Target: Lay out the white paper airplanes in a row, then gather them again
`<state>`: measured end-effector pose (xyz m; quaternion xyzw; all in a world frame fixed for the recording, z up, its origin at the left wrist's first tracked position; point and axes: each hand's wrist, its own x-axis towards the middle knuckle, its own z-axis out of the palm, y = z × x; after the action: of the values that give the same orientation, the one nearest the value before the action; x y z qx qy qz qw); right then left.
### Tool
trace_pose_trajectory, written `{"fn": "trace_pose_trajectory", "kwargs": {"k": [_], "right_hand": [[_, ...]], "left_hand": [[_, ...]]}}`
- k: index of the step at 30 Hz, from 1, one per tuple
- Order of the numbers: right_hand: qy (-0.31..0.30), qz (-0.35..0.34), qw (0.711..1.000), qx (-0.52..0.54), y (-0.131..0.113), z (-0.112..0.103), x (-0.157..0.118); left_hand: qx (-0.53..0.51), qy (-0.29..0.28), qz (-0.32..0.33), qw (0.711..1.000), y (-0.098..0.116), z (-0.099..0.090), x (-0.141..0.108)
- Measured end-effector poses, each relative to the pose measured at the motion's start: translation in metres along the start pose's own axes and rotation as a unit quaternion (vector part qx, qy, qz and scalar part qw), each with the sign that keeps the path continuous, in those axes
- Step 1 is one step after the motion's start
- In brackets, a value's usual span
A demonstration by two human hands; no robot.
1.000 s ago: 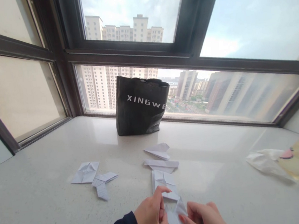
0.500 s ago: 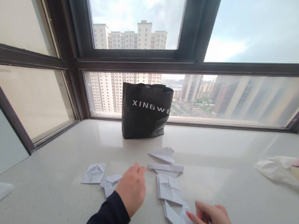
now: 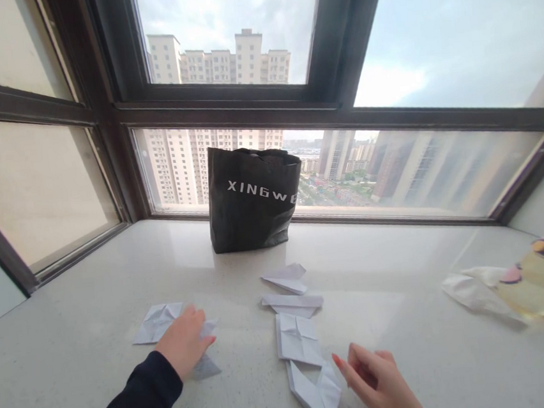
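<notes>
Under your left hand (image 3: 184, 342), on the pale counter (image 3: 380, 283), lies the loosely folded paper (image 3: 206, 369), partly hidden by your fingers, just beside the folded square (image 3: 156, 323). Your fingertips reach over it, but you cannot tell from this view whether they have closed on it. To handle it well, take it by a thick folded edge, thumb against fingers, with light pressure so the creases do not spring open, and avoid dragging the square beside it. Your right hand (image 3: 378, 380) pinches nothing visible: its fingers curl, thumb standing apart, near the lowest folded piece (image 3: 316, 392). Above that piece run a creased square (image 3: 298, 339), a flat-topped fold (image 3: 294, 303) and a pointed fold (image 3: 289, 278), with the black bag (image 3: 252, 199) upright behind, by the window. Off to your right lie crumpled white tissue (image 3: 477, 290) and a yellow pouch (image 3: 543, 277). Compared with half a second ago, your left hand has travelled away from the middle column onto the left-hand papers, while your right has remained near the lowest piece.
</notes>
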<state>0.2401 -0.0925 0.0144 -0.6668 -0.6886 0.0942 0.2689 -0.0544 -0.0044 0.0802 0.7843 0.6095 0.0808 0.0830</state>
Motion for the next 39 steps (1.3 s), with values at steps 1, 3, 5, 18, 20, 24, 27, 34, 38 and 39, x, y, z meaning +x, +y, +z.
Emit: {"fn": "trace_pose_trajectory", "kwargs": {"k": [1, 3, 5, 18, 20, 24, 27, 34, 38, 39], "right_hand": [[-0.001, -0.006, 1.0, 0.027, -0.006, -0.003, -0.001], [-0.014, -0.027, 0.995, 0.097, -0.02, -0.009, -0.004], [-0.028, -0.05, 0.983, 0.174, -0.033, -0.011, -0.007], [-0.101, -0.01, 0.964, 0.247, -0.027, -0.01, 0.001], [-0.096, -0.014, 0.973, 0.21, -0.028, -0.011, 0.001], [-0.092, -0.005, 0.986, 0.138, -0.026, -0.009, -0.001], [-0.098, 0.005, 0.992, 0.079, -0.022, -0.005, -0.002], [-0.151, 0.003, 0.985, -0.082, -0.015, 0.004, -0.006], [-0.13, -0.015, 0.986, -0.1, -0.014, 0.005, -0.008], [-0.122, -0.011, 0.988, -0.098, -0.013, 0.005, -0.009]], "left_hand": [[-0.04, 0.021, 0.019, 0.999, 0.01, -0.004, -0.003], [-0.156, 0.051, 0.051, 0.985, 0.035, -0.008, -0.009], [-0.3, 0.013, 0.093, 0.949, 0.063, -0.003, -0.015], [-0.62, -0.16, 0.128, 0.757, 0.107, 0.063, -0.026], [-0.624, -0.126, 0.105, 0.764, 0.105, 0.063, -0.024], [-0.561, -0.069, 0.1, 0.819, 0.102, 0.065, -0.024], [-0.467, -0.031, 0.144, 0.872, 0.099, 0.067, -0.026], [-0.266, -0.028, 0.166, 0.949, 0.097, 0.073, -0.028], [-0.25, -0.034, 0.159, 0.955, 0.096, 0.078, -0.028], [-0.251, -0.028, 0.164, 0.954, 0.095, 0.079, -0.028]]}}
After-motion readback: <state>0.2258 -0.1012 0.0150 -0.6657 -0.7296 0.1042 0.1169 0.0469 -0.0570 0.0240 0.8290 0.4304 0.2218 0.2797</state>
